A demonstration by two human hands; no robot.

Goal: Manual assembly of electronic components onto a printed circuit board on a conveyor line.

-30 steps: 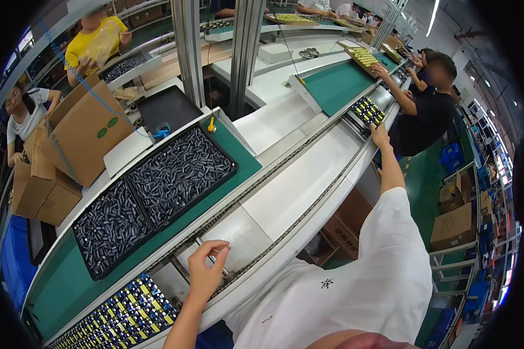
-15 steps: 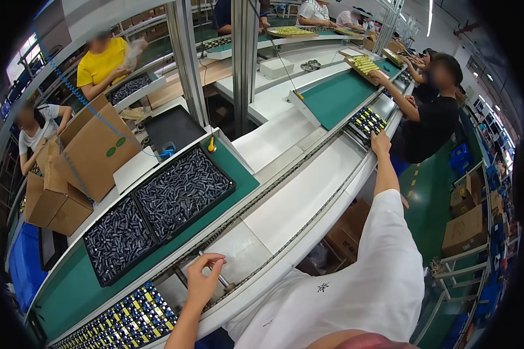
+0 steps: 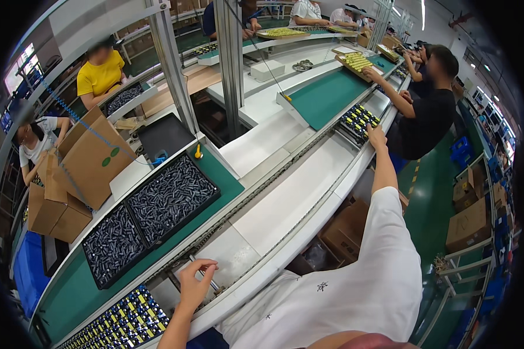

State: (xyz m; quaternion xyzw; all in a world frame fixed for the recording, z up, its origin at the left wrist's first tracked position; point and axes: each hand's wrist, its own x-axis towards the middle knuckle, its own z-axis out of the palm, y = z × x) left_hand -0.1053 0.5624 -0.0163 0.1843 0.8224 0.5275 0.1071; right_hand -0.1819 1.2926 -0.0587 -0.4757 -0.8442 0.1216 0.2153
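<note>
Conveyor runs diag., lower left to upper right, in front of the person. Green worktop on its left side bears two black trays, prob. set there for easy reach. Yellow-and-black boards cover the conveyor's lower-left end; a smaller board panel sits toward its upper-right end. L hand hovers above the conveyor's lower-left stretch, prob. raised to clear the metal rod there; grip narrow, tips close, nothing seen between, can't tell if they meet. R hand, arm outstretched, touches the panel's near edge, prob. to steady it; can't tell if fingers pinch. Small dark parts fill the trays left of the conveyor, loose, prob. for quick picking.
</note>
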